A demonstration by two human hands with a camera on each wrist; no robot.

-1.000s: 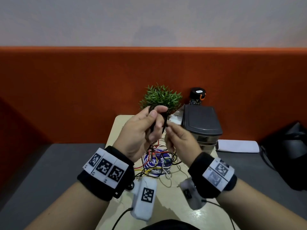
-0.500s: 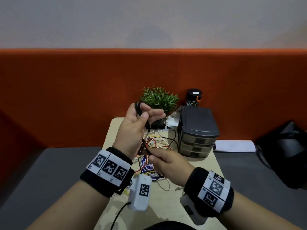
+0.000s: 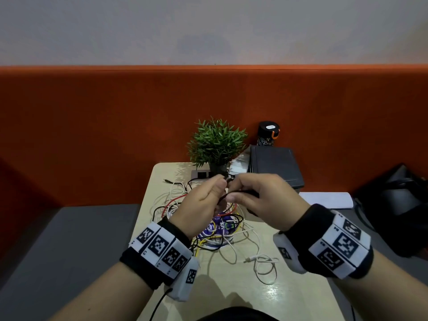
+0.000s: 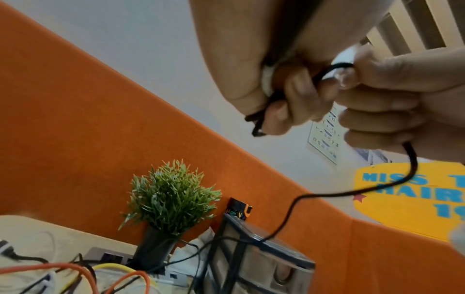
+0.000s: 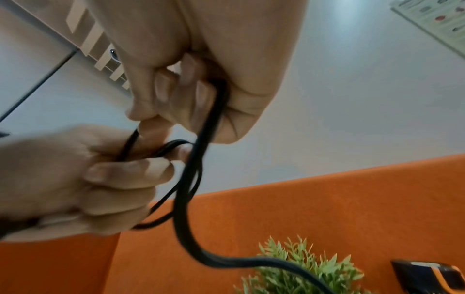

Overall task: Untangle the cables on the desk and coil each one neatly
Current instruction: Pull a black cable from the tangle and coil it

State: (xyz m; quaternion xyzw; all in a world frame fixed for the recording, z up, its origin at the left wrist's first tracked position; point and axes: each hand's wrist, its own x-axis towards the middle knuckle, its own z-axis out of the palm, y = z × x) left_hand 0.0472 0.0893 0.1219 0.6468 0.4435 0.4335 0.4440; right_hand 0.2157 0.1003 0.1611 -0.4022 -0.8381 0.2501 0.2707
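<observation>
Both hands are raised over the beige desk, close together, with a thin black cable between them. My left hand pinches small loops of that black cable between thumb and fingers. My right hand has its fingers curled round several strands of the black cable. From the right hand the cable hangs down toward the drawer unit. Below the hands lies a tangle of red, yellow, black and white cables. A loose white cable lies nearer me.
A potted plant, a power strip, a dark drawer unit and a black cylinder stand at the desk's far end against an orange partition. A blue packet lies under the tangle. A black bag sits at the right.
My left hand has come down from beside the plant. My right hand has risen from the tangle to meet it, and both now hold the black cable together.
</observation>
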